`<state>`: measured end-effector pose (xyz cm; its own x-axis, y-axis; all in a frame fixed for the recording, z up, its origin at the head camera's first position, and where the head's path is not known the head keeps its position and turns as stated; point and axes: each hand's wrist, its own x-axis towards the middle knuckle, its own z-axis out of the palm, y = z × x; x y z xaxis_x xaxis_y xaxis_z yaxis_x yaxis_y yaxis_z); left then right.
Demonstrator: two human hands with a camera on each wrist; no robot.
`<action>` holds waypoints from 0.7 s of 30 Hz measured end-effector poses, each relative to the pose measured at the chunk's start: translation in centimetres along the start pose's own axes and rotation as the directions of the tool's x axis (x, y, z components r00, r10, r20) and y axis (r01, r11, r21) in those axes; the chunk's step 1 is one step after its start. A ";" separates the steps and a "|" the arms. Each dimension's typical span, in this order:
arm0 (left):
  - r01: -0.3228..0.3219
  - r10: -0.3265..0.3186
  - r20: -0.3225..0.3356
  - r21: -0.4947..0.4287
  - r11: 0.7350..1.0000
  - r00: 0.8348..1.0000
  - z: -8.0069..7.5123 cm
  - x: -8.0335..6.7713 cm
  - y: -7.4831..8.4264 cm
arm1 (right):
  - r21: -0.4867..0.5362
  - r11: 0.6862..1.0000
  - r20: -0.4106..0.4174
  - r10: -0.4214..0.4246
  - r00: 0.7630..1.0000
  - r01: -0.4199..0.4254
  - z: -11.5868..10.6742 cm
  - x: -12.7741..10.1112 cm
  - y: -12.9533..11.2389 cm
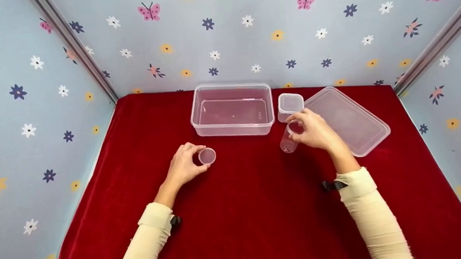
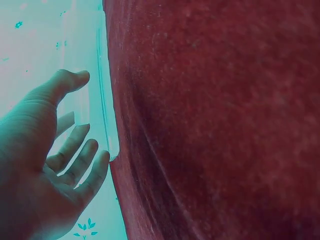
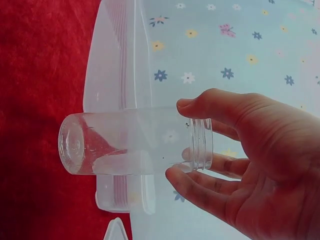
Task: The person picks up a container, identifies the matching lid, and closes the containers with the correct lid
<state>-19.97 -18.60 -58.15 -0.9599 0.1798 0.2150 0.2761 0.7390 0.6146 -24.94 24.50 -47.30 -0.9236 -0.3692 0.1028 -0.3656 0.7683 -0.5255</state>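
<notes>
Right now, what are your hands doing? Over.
Left hand holds small round lid. Right hand grips clear jar by its rim. Nothing blocking.

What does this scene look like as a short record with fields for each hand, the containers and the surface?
left hand: holds a small round lid
right hand: grips a clear round jar at its open threaded mouth
large container: open, rectangular, clear
small square container: lid on, right of the large one
flat lid: rectangular, at far right
surface: red cloth
</notes>
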 end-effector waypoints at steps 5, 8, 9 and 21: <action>0.006 -0.006 -0.007 -0.017 1.000 1.000 0.3 0.4 0.2 | -0.010 1.000 0.012 -0.016 1.000 0.017 0.3 -0.1 -1.1; 0.006 -0.006 -0.012 -0.025 1.000 1.000 0.5 0.6 0.3 | -0.016 0.999 0.019 -0.035 0.999 0.036 0.6 -0.2 -1.6; 0.005 -0.005 -0.012 -0.026 1.000 1.000 0.6 0.6 0.4 | -0.018 0.999 0.019 -0.044 0.999 0.044 0.7 -0.2 -1.8; 0.009 -0.010 -0.009 -0.038 0.999 1.000 0.9 0.9 1.0 | -0.033 0.996 0.084 -0.080 0.993 0.083 2.1 -0.3 -4.1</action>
<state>-20.58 -17.10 -58.05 -0.9620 0.1670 0.2159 0.2689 0.7151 0.6452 -22.86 20.37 -46.90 -0.8787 -0.4718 0.0731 -0.4442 0.7518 -0.4873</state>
